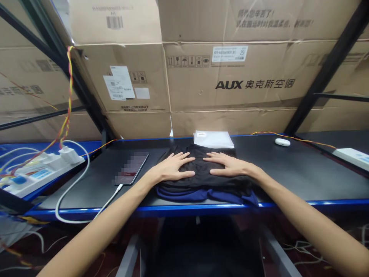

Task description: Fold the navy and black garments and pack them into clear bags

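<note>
A folded stack of dark cloth, black on top (pixel 201 169), lies at the middle of the black table, close to its front edge. Beneath the black layer a navy blue cloth (pixel 184 194) shows along the front, its right corner reaching the table edge. My left hand (pixel 175 167) rests flat on the left part of the black cloth, fingers spread. On the right part lies my right hand (pixel 229 164), also flat with fingers apart. Neither hand grips anything. Just behind the cloth is a flat white plastic packet (pixel 213 139), partly covered by it.
A phone (pixel 132 169) with a white charging cable (pixel 61 196) lies to the left. Farther left sits a power strip (pixel 43 173) with plugs. At right are a small white case (pixel 282 142) and another power strip (pixel 353 158). Cardboard boxes (pixel 190 92) stand behind the dark metal frame.
</note>
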Demonstrator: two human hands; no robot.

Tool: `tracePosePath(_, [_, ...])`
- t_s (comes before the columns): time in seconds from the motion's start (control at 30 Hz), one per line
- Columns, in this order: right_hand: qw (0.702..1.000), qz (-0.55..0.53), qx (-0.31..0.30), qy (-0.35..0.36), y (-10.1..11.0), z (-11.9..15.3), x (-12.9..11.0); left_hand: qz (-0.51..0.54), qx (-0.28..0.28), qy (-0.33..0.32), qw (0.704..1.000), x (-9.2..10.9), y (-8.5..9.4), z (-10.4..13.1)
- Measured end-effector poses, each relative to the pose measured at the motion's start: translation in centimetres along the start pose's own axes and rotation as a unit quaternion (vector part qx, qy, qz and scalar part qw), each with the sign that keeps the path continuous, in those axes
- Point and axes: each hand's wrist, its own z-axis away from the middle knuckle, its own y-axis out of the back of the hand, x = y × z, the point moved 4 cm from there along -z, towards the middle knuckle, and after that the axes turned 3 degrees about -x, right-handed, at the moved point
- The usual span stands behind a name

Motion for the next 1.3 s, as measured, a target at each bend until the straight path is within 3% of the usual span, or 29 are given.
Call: tracePosePath(1.3, [1.000,0.004,-0.012,-0.009,0.09,0.07,-0.25,0.009,0.007,-0.001,1.000,-0.39,-0.32,-0.24])
